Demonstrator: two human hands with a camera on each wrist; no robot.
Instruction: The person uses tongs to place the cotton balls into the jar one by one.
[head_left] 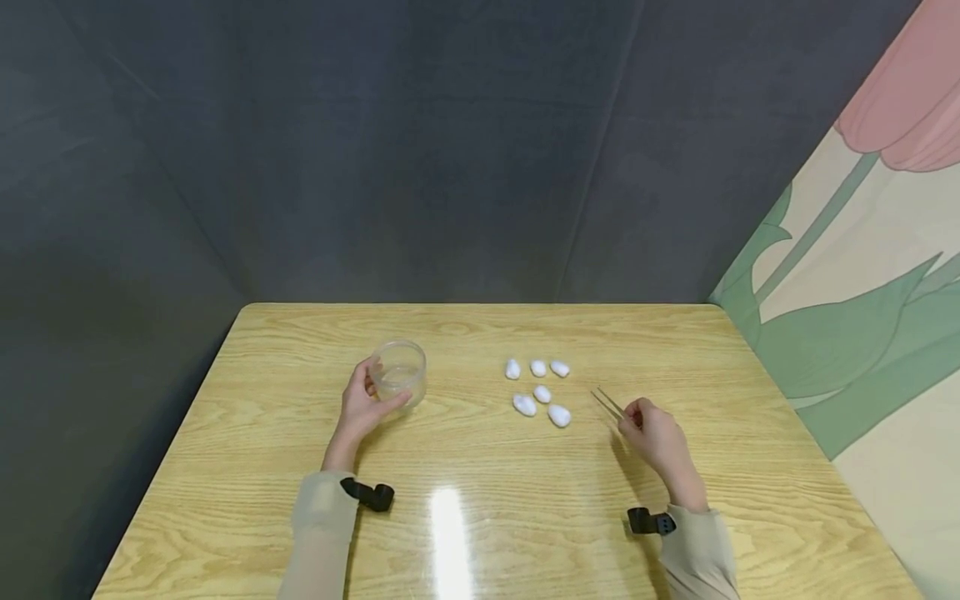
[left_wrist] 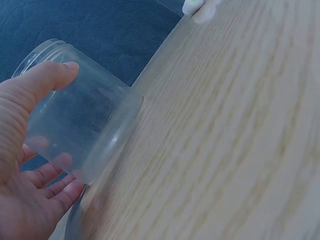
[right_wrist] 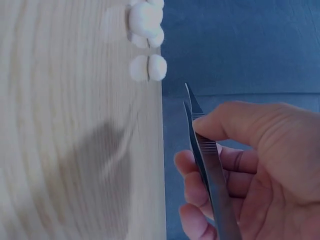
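Observation:
My left hand (head_left: 365, 408) grips a clear plastic jar (head_left: 411, 379) on the left half of the table, thumb on one side and fingers on the other. In the left wrist view the jar (left_wrist: 85, 115) has no lid, and nothing shows inside it. My right hand (head_left: 657, 437) holds metal tweezers (head_left: 609, 405) between thumb and fingers, above the table. Their tips (right_wrist: 186, 95) stand slightly apart with nothing between them. Several white cotton balls (head_left: 558, 416) lie between the hands in two loose rows, nearer the tweezers than the jar.
The wooden table (head_left: 247, 500) has its back edge against a dark cloth (head_left: 420, 167). To the right hangs a floral panel (head_left: 862, 317). Each wrist wears a black camera strap (head_left: 367, 493). A bright reflection lies on the table's front middle.

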